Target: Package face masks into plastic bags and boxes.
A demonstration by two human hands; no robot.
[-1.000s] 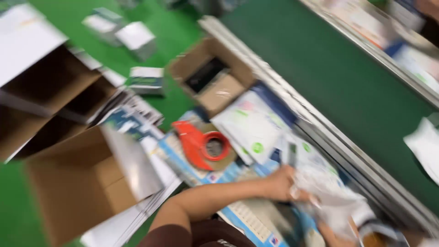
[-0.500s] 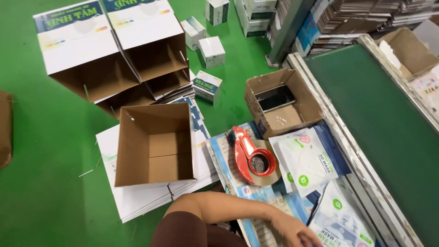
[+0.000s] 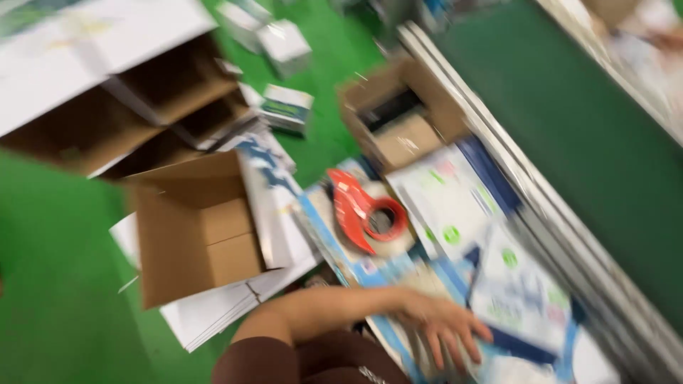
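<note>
Whole shot is pretty motion-blurred, so only the big shapes read. One hand (image 3: pixel 445 328) is in view, coming in from the bottom edge on a bare forearm with a brown sleeve (image 3: pixel 299 359) at the upper arm. Can't honestly say which hand it is from this angle. The fingers are spread apart and lie flat, palm down, on a stack of white-and-blue printed packets (image 3: pixel 523 299). Nothing is pinched or gripped as far as I can see. The fingertips point toward the lower right of the frame.

The packets are flat rectangular things with small green round marks. Their long sides run diagonally from upper left to lower right, roughly parallel to the conveyor edge beside them. They sit at the lower right, fanned over one another.

Just up-left of the hand sits a red tape dispenser (image 3: pixel 363 211), handle end pointing up-left, roll end to the right. Left of that stands an open brown cardboard box (image 3: pixel 196 231) on a pile of flat white sheets (image 3: pixel 213 313). Another small open carton (image 3: pixel 398 121) sits further up, against the conveyor.

The floor (image 3: pixel 57 299) is bright green. A dark green conveyor belt (image 3: pixel 583 128) with a pale metal rail runs diagonally down the right side. Bigger open cartons (image 3: pixel 114 92) fill the upper left.
</note>
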